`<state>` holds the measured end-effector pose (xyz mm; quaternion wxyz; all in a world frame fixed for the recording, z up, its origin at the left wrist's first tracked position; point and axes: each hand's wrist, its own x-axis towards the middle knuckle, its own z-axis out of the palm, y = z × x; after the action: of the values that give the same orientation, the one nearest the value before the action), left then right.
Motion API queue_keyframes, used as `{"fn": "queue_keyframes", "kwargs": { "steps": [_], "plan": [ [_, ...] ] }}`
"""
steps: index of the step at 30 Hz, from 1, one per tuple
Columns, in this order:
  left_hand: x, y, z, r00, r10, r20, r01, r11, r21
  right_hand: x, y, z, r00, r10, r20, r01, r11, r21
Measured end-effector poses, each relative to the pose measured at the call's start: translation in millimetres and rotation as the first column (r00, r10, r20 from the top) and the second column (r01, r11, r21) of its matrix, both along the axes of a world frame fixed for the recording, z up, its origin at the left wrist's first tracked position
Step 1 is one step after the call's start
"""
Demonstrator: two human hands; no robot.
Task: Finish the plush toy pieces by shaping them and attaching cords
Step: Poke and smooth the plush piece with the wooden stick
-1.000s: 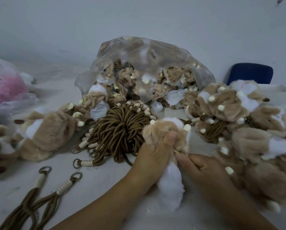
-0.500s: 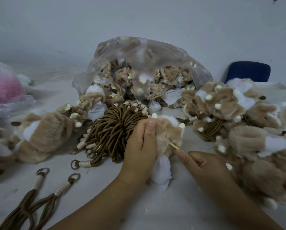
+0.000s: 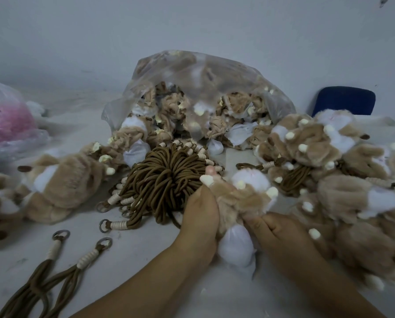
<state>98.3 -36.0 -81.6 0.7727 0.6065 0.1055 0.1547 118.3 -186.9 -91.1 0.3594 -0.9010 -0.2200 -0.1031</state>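
Both hands hold one tan and white plush piece (image 3: 244, 198) just above the table. My left hand (image 3: 201, 216) grips its left side, thumb tip up by a cream nub. My right hand (image 3: 274, 232) grips its lower right, fingers curled into the fur. A white stuffed end (image 3: 235, 246) hangs down between my wrists. Just left of the hands lies a bundle of brown cords (image 3: 162, 180) with cream wraps and metal rings. Two loose cords (image 3: 61, 260) lie at the front left.
A clear plastic bag (image 3: 198, 88) of unshaped plush pieces lies open behind the cords. Plush piles sit at the right (image 3: 343, 175) and left (image 3: 61, 182). A bag with pink filling (image 3: 6, 120) is far left, a blue chair back (image 3: 343, 101) far right.
The thin stick seen in my right hand half a second ago is out of sight. My right hand has closed onto the plush piece, and the piece has turned, its white patch now on top.
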Motion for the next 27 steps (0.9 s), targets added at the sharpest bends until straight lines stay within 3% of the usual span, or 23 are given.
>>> {"fn": "queue_keyframes", "kwargs": {
  "steps": [5,10,17,22,27],
  "plan": [
    [-3,1,3,0.989,0.035,0.145,-0.038,0.999,0.014,3,-2,-2,0.999,-0.037,-0.002,0.037,0.999,0.025],
    [-4,2,4,0.965,-0.022,0.263,-0.043,0.970,0.238,4,-5,-1,0.999,-0.043,0.023,0.042,0.999,0.020],
    [-2,9,6,0.943,0.121,0.311,-0.191,0.960,0.204,3,-4,0,1.000,-0.018,0.022,0.019,1.000,-0.019],
    [0,3,-2,0.954,0.041,0.297,-0.127,0.953,0.276,3,-1,-3,0.998,-0.040,0.046,0.040,0.999,0.006],
    [0,-3,-4,0.973,-0.086,0.213,0.030,0.967,0.253,3,-2,-5,0.998,-0.016,0.065,0.010,0.997,0.082]
  ]
}}
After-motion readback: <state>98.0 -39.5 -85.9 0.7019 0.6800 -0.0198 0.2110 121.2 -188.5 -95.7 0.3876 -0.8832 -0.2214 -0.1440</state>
